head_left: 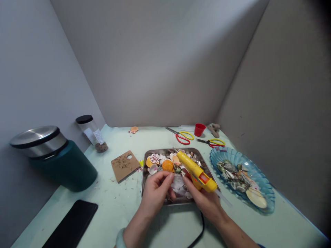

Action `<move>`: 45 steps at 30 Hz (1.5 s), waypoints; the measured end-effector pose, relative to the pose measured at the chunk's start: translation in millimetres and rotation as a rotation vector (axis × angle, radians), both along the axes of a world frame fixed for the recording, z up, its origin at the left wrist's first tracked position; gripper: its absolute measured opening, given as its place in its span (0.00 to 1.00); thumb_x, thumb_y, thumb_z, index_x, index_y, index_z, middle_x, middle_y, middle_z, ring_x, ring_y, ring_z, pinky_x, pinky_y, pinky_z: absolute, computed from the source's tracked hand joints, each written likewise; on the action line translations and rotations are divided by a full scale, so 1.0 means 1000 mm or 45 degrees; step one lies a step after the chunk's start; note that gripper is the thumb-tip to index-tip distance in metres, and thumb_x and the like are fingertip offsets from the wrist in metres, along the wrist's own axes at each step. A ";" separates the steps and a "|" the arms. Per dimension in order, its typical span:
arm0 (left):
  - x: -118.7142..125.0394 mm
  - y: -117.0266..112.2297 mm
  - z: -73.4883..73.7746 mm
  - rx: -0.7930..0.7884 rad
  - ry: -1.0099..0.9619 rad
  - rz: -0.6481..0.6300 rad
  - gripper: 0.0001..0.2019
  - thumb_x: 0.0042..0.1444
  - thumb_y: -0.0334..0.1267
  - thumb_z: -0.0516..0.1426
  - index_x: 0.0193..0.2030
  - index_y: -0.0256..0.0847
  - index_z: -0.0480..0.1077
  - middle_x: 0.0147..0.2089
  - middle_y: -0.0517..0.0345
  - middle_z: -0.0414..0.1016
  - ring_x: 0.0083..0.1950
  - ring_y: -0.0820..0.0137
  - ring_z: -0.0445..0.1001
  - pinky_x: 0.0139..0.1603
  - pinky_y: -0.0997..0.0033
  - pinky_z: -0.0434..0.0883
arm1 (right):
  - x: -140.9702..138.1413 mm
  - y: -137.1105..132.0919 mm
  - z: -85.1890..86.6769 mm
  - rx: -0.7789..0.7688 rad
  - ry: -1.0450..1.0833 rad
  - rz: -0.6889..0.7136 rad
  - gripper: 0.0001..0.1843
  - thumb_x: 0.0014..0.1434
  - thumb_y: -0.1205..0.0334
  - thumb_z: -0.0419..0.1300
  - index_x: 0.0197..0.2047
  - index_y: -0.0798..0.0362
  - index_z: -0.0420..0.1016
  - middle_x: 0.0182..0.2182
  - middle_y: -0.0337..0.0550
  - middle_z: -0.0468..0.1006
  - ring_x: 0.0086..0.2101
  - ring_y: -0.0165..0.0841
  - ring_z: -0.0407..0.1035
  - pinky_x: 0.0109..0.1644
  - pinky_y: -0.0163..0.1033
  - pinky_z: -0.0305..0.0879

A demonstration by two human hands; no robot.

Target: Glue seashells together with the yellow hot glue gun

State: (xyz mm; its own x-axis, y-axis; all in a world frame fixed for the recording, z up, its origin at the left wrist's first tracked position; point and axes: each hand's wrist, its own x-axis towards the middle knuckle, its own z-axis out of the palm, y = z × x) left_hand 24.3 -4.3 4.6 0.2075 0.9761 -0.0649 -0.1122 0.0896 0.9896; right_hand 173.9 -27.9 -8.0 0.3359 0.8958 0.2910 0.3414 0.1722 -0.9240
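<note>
My right hand (205, 201) grips a yellow hot glue gun (196, 171) whose nozzle points up and to the left over a metal tray (143, 177) full of several seashells. My left hand (156, 191) hovers over the tray's near left part with fingers pinched on a pale shell (178, 182). The gun's black cord (199, 230) runs back toward me between my forearms.
A blue glass dish (269, 194) with shells lies right of the tray. Two scissors (182, 136) (213, 142) and a red cup (199, 129) sit at the back. A brown cardboard piece (124, 165), a clear jar (91, 132), a lidded teal container (55, 158) and a black phone (71, 225) are at left.
</note>
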 end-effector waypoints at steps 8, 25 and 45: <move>0.000 -0.001 0.002 0.007 -0.014 0.006 0.15 0.51 0.49 0.61 0.31 0.37 0.72 0.15 0.63 0.68 0.16 0.73 0.68 0.19 0.77 0.63 | 0.006 -0.001 -0.010 -0.040 -0.066 0.093 0.14 0.53 0.51 0.63 0.37 0.53 0.78 0.33 0.46 0.83 0.34 0.43 0.77 0.42 0.46 0.75; 0.000 0.001 -0.004 -0.042 -0.088 -0.009 0.15 0.47 0.47 0.63 0.36 0.36 0.74 0.15 0.62 0.71 0.17 0.73 0.68 0.23 0.75 0.68 | 0.003 0.001 -0.008 -0.054 0.063 0.098 0.15 0.54 0.53 0.63 0.40 0.54 0.78 0.34 0.46 0.83 0.36 0.42 0.77 0.40 0.44 0.75; -0.002 0.004 -0.004 -0.003 -0.097 0.359 0.11 0.49 0.40 0.62 0.36 0.36 0.72 0.21 0.59 0.76 0.26 0.72 0.74 0.30 0.76 0.68 | 0.007 0.000 -0.016 -0.113 0.086 0.075 0.17 0.54 0.51 0.64 0.44 0.52 0.78 0.40 0.46 0.82 0.39 0.43 0.76 0.46 0.46 0.74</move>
